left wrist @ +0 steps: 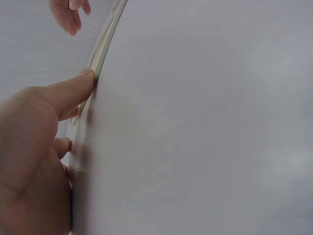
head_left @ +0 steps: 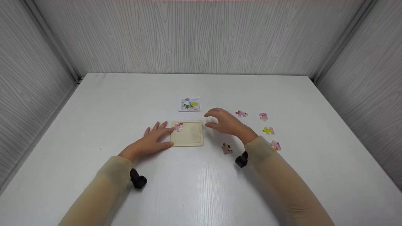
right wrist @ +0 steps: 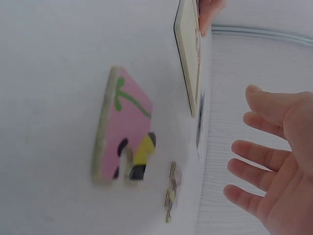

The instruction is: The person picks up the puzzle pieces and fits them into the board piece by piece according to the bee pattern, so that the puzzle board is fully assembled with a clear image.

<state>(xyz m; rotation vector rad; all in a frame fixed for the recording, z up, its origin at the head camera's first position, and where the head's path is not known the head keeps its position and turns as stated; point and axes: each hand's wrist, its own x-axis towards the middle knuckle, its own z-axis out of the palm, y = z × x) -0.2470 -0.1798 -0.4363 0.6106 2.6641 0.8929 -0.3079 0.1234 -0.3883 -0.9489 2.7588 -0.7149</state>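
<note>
A shallow wooden puzzle tray lies flat on the white table, with one pink puzzle piece in its upper left corner. My left hand rests at the tray's left side, fingers spread; the index fingertip is at the pink piece and the thumb touches the lower left corner. In the left wrist view the thumb lies against the tray's edge. Just right of the tray hovers my right hand, fingers loosely bent and holding nothing. A pink piece with black and yellow stripes lies below that hand.
Behind the tray is a small picture card with a bee. Other pieces lie to the right: a pink one, another pink one, a yellow one and one by the right sleeve. Wood-grain walls enclose the table's back and sides.
</note>
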